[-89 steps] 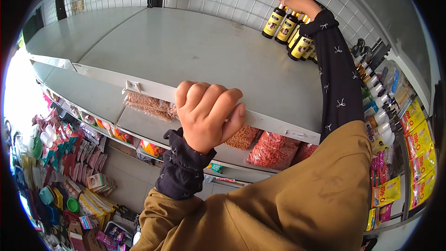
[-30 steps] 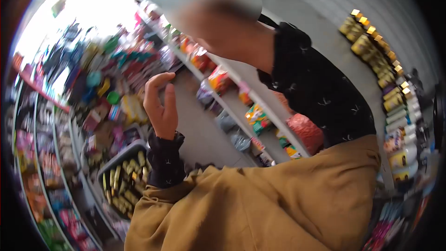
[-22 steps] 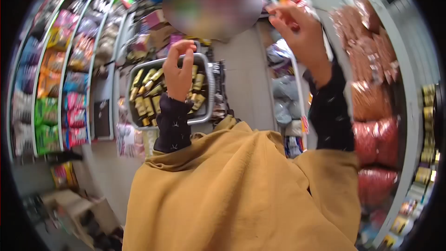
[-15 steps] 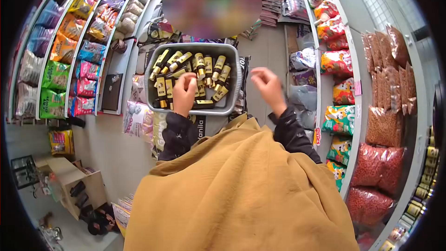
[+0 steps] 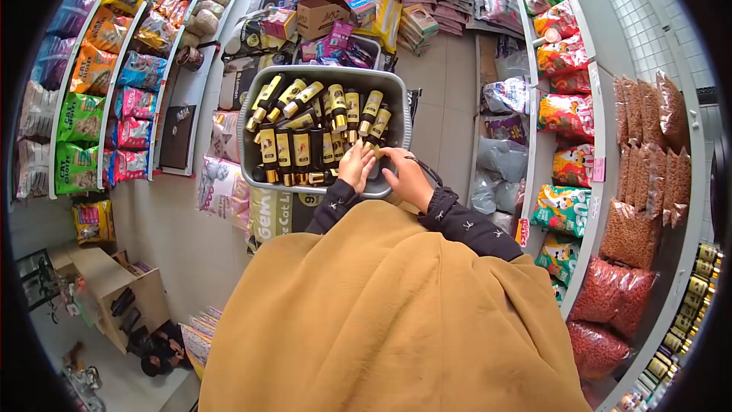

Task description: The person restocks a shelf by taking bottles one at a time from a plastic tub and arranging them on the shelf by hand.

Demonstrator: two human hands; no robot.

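From here I see black bottles (image 5: 302,150) with yellow labels (image 5: 268,145) and a grey tub (image 5: 405,107). The sleeves (image 5: 467,223) read black with white motifs, the garment (image 5: 381,305) mustard-brown.

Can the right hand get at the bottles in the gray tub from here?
Probably yes: the right hand is at the near side of the open gray tub, with bottles just beyond. The left hand, close beside it, may crowd the nearest ones.

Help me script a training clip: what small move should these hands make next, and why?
Perhaps close the left hand on a nearby bottle: it and the right hand are at the near edge of the gray tub, and bottles lie just beyond. Whether either holds one is unclear.
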